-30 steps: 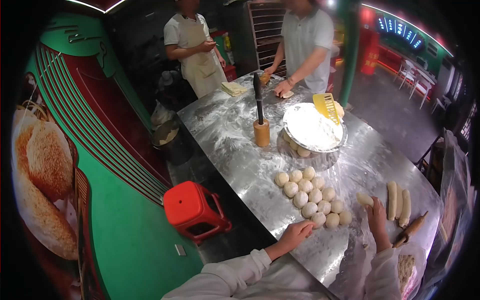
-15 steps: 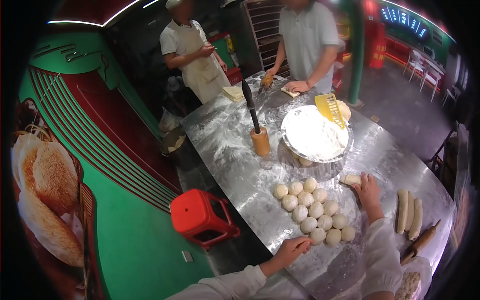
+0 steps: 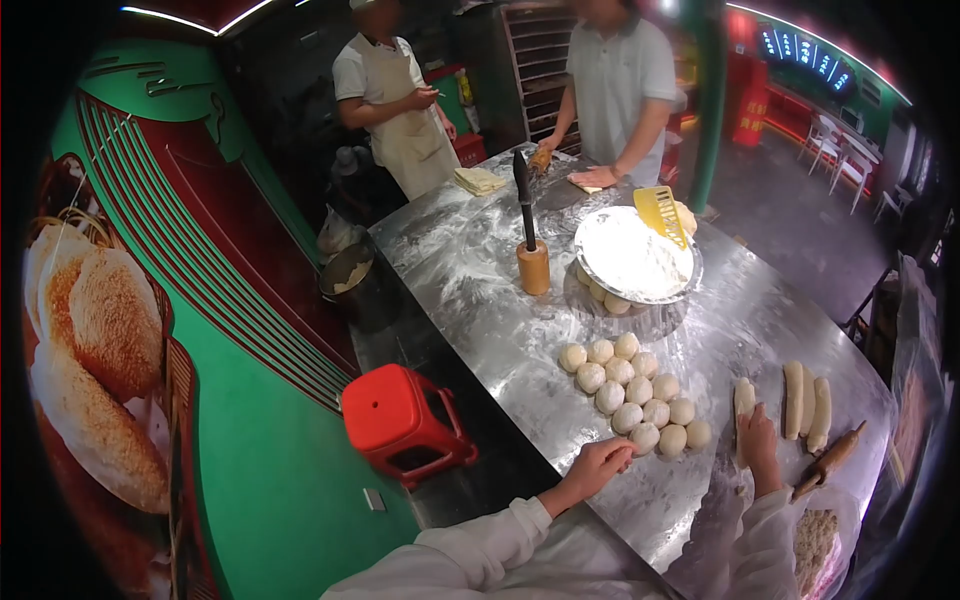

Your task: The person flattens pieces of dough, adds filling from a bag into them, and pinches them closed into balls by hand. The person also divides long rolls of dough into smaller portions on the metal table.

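Note:
My right hand (image 3: pixel 758 445) holds the lower part of a long pale dough strip (image 3: pixel 744 396) lying lengthwise on the steel table (image 3: pixel 480 330). Its fingertips are partly hidden from me. Just right of it lie several similar dough strips (image 3: pixel 806 405) side by side. My left hand (image 3: pixel 592 472) hovers at the table's near edge with its fingers curled together; whatever they hold, if anything, is hidden. Beyond its fingertips sits a cluster of round dough balls (image 3: pixel 627 391) dusted with flour.
A bowl of flour (image 3: pixel 630 255) with a yellow scraper (image 3: pixel 660 215) stands behind the balls. Left of it is a wooden block with a black handle (image 3: pixel 533 267). A rolling pin (image 3: pixel 832 460) lies at right, a red stool (image 3: pixel 385 405) at left. Two people stand across the table.
My right hand has moved toward me and rightward, bringing the dough strip beside the others and turning it lengthwise. The left hand stays near the balls, fingers more curled.

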`<state>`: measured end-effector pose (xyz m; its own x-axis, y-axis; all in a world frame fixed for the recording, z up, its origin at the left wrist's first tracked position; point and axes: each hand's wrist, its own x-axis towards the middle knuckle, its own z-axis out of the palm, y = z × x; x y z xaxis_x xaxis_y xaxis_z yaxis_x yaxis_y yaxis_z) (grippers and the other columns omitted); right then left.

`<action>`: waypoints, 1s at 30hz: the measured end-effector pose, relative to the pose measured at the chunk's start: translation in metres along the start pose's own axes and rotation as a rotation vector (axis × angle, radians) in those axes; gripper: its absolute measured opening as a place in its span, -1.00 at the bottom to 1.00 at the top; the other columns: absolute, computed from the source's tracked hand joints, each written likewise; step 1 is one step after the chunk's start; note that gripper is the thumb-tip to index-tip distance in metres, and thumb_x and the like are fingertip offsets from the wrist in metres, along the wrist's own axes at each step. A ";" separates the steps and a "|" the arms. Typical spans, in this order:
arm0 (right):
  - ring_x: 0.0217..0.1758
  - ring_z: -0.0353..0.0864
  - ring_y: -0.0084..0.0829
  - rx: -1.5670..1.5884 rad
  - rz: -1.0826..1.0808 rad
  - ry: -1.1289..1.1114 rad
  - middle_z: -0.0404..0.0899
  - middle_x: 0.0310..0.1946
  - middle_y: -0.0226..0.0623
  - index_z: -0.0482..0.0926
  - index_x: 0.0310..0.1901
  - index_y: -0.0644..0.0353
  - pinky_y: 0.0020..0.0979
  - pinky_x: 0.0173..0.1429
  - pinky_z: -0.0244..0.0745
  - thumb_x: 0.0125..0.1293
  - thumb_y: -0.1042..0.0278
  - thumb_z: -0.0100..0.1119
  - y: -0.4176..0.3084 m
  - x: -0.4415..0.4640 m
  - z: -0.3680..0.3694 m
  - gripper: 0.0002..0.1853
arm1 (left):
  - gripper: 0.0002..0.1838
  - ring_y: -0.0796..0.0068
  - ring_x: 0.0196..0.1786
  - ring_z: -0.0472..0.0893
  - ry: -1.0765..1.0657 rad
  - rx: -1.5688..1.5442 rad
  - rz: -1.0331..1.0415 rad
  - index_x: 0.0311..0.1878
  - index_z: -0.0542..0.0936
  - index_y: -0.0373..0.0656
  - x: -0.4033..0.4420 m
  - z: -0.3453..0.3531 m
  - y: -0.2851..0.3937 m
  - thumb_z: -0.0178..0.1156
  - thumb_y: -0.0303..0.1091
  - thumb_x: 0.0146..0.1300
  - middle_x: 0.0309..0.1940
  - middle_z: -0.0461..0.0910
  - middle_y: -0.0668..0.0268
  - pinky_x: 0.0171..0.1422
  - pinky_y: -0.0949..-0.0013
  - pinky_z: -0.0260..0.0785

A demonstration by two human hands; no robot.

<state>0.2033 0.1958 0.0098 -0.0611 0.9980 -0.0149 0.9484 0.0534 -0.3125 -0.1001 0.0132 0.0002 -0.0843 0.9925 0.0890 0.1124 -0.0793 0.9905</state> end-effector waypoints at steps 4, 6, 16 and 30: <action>-0.08 0.64 0.23 0.004 0.000 0.010 0.66 -0.22 0.21 0.41 0.19 0.32 0.12 0.02 0.50 0.46 0.08 -0.03 0.005 -0.052 -0.009 -0.53 | -0.80 0.57 -0.36 0.62 0.013 -0.002 0.011 -0.02 0.63 -0.27 0.000 0.002 -0.004 0.07 -0.39 0.50 -0.37 0.66 0.31 -0.20 0.44 0.51; -0.07 0.64 0.21 -0.042 0.059 -0.027 0.66 -0.20 0.18 0.41 0.22 0.31 0.10 0.03 0.51 0.46 0.10 -0.03 0.009 -0.066 -0.013 -0.52 | -0.80 0.58 -0.37 0.62 0.016 0.001 0.013 -0.03 0.63 -0.27 0.001 0.002 -0.004 0.07 -0.38 0.50 -0.37 0.66 0.32 -0.21 0.44 0.51; -0.11 0.64 0.06 0.044 -0.381 -0.105 0.64 -0.21 -0.07 0.62 -0.01 0.14 -0.09 -0.09 0.55 0.24 0.29 0.31 0.008 -0.165 -0.052 -0.70 | -0.83 0.42 -0.18 0.66 0.084 0.148 0.310 -0.03 0.66 -0.24 -0.015 0.025 0.005 0.15 -0.42 0.43 -0.14 0.68 0.21 -0.06 0.32 0.51; 0.08 0.58 -0.01 0.071 -0.262 0.099 0.64 -0.15 -0.03 0.65 -0.18 0.33 -0.05 0.24 0.40 0.36 0.39 0.08 0.051 -0.196 -0.040 -0.80 | -0.37 0.15 0.13 0.48 -0.500 0.738 0.665 0.31 0.47 -0.18 -0.031 0.150 0.018 0.33 -0.34 0.12 0.05 0.51 0.18 0.27 0.10 0.29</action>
<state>0.2758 0.0044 0.0354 -0.2669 0.9491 0.1671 0.8801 0.3107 -0.3591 0.0534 -0.0046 -0.0001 0.6016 0.7122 0.3618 0.5625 -0.6992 0.4412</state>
